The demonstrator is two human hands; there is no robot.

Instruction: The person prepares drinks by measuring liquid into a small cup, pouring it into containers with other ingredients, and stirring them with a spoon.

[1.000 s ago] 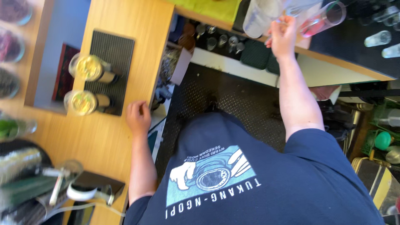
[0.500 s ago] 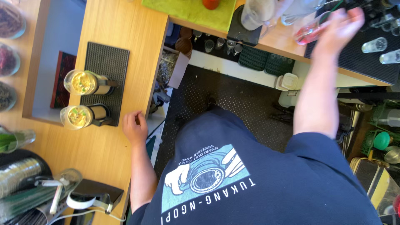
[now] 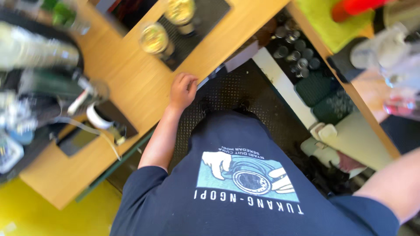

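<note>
Down near the body, the left hand (image 3: 183, 89) rests curled on the edge of the wooden bench (image 3: 131, 83), holding nothing, likely bracing the person. Beyond that hand, two glasses of yellow drink (image 3: 154, 38) stand on a dark rubber mat (image 3: 192, 32). The right hand is out of view.

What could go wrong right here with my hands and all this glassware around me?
Your left hand rests at the wooden counter's edge, and two filled glasses stand close on the black mat; a careless sweep might tip them. Your right arm stretches sideways with the hand out of view, so the blurred glassware there could get knocked.
</note>
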